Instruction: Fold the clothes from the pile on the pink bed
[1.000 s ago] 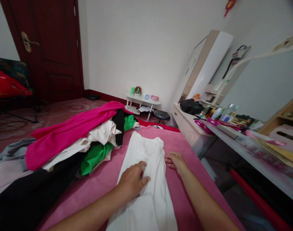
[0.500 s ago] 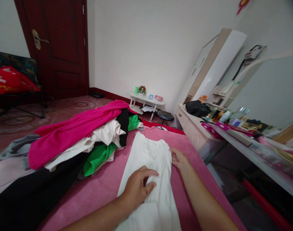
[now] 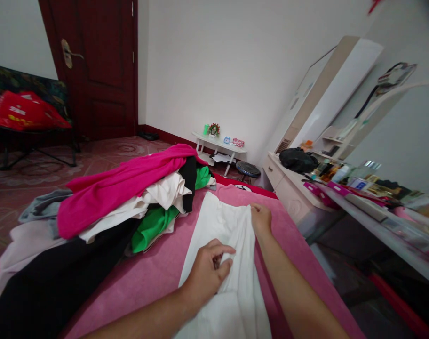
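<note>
A long white garment lies lengthwise on a pink bed cover, creased along its right side. It is too plain to tell whether it is trousers or a skirt. My left hand rests over its middle, fingers curved, with the thumb and forefinger apart. At the garment's far right corner, my right hand has its fingers closed on the edge of the cloth. Part of the near end is hidden by my left forearm.
To the left is a heap of clothes: a magenta garment, a green one and a black one among them. A dressing table with bottles stands at the right. Beyond the bed are a low white table and a round stool.
My right hand has closed on the far right corner of the white garment, and that edge is pulled straighter. My left hand stays over the middle. The view has shifted slightly left.
</note>
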`<state>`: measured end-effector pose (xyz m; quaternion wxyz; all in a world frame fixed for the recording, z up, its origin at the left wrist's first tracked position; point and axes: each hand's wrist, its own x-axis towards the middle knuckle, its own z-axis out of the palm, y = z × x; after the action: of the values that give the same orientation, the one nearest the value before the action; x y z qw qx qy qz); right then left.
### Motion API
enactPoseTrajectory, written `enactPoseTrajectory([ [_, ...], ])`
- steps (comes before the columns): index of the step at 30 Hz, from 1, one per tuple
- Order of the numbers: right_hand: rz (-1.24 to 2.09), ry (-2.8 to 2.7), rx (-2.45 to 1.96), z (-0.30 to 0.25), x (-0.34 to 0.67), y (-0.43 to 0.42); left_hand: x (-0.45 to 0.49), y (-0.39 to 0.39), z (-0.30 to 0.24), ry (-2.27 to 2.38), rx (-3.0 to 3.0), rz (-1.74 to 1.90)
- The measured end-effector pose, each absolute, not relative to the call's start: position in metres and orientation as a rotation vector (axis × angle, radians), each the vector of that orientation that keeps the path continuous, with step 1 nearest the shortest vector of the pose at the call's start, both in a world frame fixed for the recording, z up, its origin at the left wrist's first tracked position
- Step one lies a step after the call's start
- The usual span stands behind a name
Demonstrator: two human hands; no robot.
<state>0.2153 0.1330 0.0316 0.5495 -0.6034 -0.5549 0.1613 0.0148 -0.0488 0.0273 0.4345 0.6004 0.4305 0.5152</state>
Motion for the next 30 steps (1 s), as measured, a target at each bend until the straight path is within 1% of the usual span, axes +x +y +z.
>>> enactPoseTrajectory([
  [3,0.466,-1.353,-1.413,0.024,0.198,0.145,0.012,-0.048,0.027,1.147,1.378,1.273],
  [6,0.563,-1.378,-1.390,0.013,0.185,0.148,0.012,-0.047,0.024,1.230,1.307,1.151],
  [9,0.673,-1.387,-1.375,0.008,0.186,0.149,0.012,-0.048,0.022,1.255,1.377,1.042],
  [12,0.707,-1.338,-1.397,0.011,0.198,0.152,0.009,-0.050,0.026,1.320,1.595,1.054],
  [16,0.614,-1.316,-1.503,0.014,0.219,0.157,0.003,-0.058,0.042,1.405,2.093,1.089],
  [19,0.507,-1.414,-1.535,0.010,0.224,0.158,0.007,-0.065,0.052,1.309,2.309,0.892],
  [23,0.373,-1.565,-1.512,0.005,0.218,0.160,0.018,-0.070,0.051,1.292,2.307,0.567],
  [27,0.329,-1.649,-1.532,0.012,0.219,0.169,0.025,-0.065,0.046,1.333,2.281,0.389],
  [30,0.302,-1.651,-1.522,0.023,0.228,0.182,0.026,-0.057,0.042,1.263,2.274,0.296],
])
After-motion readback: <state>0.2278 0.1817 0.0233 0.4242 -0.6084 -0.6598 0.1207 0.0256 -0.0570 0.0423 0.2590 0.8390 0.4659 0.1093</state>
